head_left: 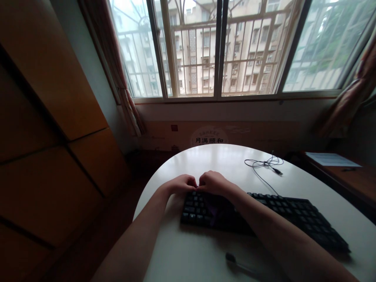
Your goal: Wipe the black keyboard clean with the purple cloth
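Observation:
A black keyboard (289,213) lies across the white table. Over its left end, my left hand (182,183) and my right hand (214,182) meet with their fingertips close together. The fingers of my left hand are pinched; a tiny bit of something shows between the two hands, too small to name. My right hand is curled closed, and a dark purple cloth (214,211) hangs from beneath it over the keys. Its far part is hidden under the hand. Nearer me lies a small brush (231,258) with a dark head and a pale handle, partly behind my right forearm.
The keyboard's black cable (261,162) lies looped at the back of the round white table (173,254), its USB plug loose. A brown desk (352,176) with a paper sheet (331,159) stands at right. Wooden cabinets (38,176) stand left, a barred window behind.

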Available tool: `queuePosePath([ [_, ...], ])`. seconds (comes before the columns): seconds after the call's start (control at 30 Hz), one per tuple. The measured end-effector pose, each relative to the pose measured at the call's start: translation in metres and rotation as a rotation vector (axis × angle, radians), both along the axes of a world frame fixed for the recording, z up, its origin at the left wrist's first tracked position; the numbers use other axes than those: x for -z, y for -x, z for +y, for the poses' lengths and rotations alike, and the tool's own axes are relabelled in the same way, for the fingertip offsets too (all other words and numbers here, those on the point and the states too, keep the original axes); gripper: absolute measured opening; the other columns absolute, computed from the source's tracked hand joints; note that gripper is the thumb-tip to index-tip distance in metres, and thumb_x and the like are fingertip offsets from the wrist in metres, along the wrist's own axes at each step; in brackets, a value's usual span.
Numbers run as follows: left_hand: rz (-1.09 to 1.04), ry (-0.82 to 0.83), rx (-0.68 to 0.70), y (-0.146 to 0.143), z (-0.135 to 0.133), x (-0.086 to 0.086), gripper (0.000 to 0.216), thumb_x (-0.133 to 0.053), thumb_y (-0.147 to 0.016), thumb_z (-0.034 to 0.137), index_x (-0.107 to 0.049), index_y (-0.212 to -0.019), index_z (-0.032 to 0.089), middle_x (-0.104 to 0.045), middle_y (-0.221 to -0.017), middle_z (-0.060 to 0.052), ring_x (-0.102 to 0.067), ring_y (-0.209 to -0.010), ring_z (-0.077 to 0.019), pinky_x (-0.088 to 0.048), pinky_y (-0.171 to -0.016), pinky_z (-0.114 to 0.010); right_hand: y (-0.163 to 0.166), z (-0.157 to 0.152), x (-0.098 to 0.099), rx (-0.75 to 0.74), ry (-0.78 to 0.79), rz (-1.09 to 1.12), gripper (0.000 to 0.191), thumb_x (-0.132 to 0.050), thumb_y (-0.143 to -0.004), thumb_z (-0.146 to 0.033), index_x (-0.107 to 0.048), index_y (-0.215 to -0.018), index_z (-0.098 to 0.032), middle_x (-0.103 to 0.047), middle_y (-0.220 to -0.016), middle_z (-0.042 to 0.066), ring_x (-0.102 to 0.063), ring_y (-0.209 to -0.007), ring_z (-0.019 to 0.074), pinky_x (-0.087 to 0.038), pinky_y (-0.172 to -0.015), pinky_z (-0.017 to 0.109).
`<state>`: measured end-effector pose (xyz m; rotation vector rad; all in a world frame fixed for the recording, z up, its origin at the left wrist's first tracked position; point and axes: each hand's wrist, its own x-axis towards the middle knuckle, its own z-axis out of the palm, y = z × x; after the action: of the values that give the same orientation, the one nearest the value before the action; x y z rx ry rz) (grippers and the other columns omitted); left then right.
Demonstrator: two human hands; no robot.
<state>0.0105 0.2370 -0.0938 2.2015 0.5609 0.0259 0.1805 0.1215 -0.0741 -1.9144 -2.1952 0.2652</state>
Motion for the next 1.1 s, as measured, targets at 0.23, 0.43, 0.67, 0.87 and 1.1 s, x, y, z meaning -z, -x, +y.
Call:
queuePosePath([
  [0.23, -0.003, 0.014, 0.005, 0.000, 0.000, 0.000, 0.025, -0.067, -0.067, 0.034, -0.067, -0.084, 0.015, -0.067, -0.078, -0.001, -0.060, -0.075, -0.0179, -0.044, -0.066, -0.026, -0.011, -0.003, -0.010, -0.103, 0.099, 0.079, 0.029, -0.064, -0.073, -0.029, -0.077, -0.099, -0.026, -0.076, -0.090, 0.003, -0.066, -0.075, 0.0166, -0.042, -0.062, 0.021],
  [0.43, -0.004, 0.022, 0.014, 0.001, 0.001, 0.000, 0.028, -0.068, -0.068, 0.035, -0.068, -0.087, 0.014, -0.068, -0.081, -0.003, -0.061, -0.078, -0.0193, -0.045, -0.069, -0.027, -0.020, -0.002, -0.010, -0.115, 0.132, 0.137, 0.030, -0.065, -0.071, -0.025, -0.078, -0.098, -0.024, -0.076, -0.090, 0.002, -0.066, -0.074, 0.0160, -0.043, -0.064, 0.021],
  [0.67, -0.040, -0.019, -0.023, 0.000, 0.003, 0.001, 0.034, -0.064, -0.074, 0.046, -0.069, -0.087, 0.015, -0.068, -0.085, -0.004, -0.060, -0.082, -0.0197, -0.044, -0.073, -0.027, -0.038, -0.010, -0.036, -0.014, 0.133, 0.144, 0.024, -0.068, -0.072, -0.031, -0.079, -0.089, -0.019, -0.075, -0.079, 0.004, -0.064, -0.068, 0.0162, -0.043, -0.061, 0.022],
  [0.87, -0.049, -0.085, -0.205, -0.010, 0.009, 0.018, 0.052, -0.048, -0.080, 0.064, -0.064, -0.079, 0.015, -0.059, -0.068, -0.002, -0.052, -0.062, -0.0155, -0.038, -0.058, -0.026, -0.054, -0.052, -0.094, -0.047, 0.105, 0.253, 0.022, -0.067, -0.074, -0.030, -0.075, -0.089, -0.018, -0.072, -0.077, 0.002, -0.062, -0.065, 0.0142, -0.042, -0.058, 0.022],
  [1.1, -0.025, -0.162, -0.330, -0.020, 0.014, 0.028, 0.055, -0.042, -0.082, 0.068, -0.061, -0.072, 0.017, -0.057, -0.061, -0.001, -0.051, -0.061, -0.0164, -0.035, -0.058, -0.027, -0.066, -0.083, -0.114, -0.202, -0.012, 0.312, 0.025, -0.066, -0.079, -0.037, -0.070, -0.095, -0.018, -0.071, -0.098, 0.005, -0.063, -0.090, 0.0195, -0.048, -0.083, 0.031],
])
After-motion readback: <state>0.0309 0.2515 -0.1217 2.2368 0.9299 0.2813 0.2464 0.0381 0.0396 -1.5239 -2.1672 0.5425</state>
